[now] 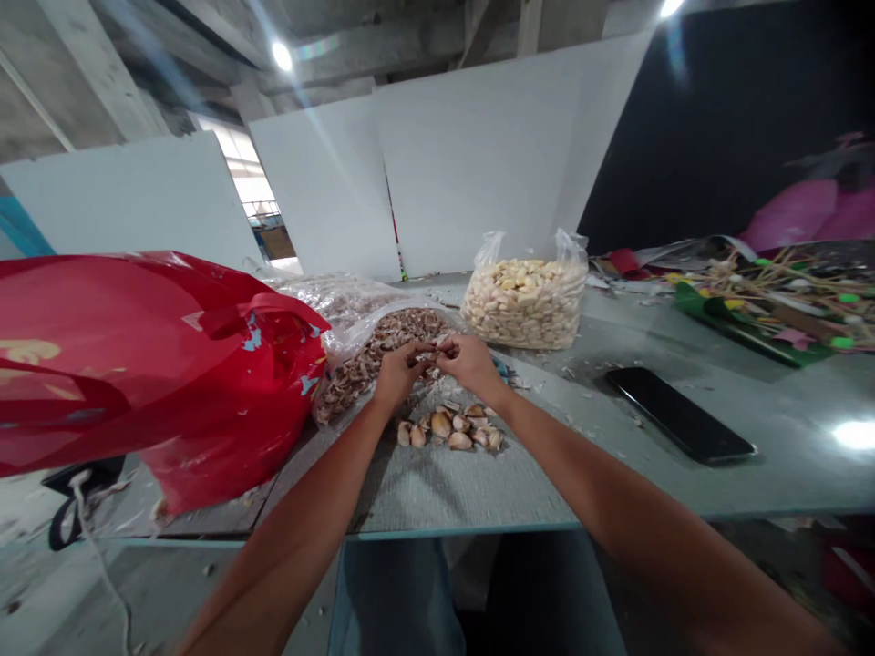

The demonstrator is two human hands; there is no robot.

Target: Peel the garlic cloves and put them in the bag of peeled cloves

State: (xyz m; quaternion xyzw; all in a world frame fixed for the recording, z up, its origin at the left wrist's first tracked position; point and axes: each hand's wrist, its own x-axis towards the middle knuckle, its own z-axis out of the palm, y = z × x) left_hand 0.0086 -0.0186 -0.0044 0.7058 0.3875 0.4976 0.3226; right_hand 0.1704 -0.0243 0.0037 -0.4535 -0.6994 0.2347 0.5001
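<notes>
My left hand point(401, 372) and my right hand point(470, 364) meet fingertip to fingertip in front of a heap of brown garlic skins point(403, 333). Both are closed in a pinch on what looks like a small garlic clove, mostly covered by the fingers. Just below them on the table, several unpeeled garlic cloves point(459, 441) lie in a loose group. The skins fill an open clear plastic bag point(342, 343). Behind my right hand stands a clear bag of pale peeled cloves point(523, 305), its top open. A bit of blue material point(502, 367) shows beside that hand.
A big red bag point(225, 383) takes up the table's left side, a white cable point(96, 538) hanging below it. At right lie a black phone point(680, 415) and a pile of sticks and coloured scraps point(786, 296). White panels point(492, 164) stand behind the table point(437, 492).
</notes>
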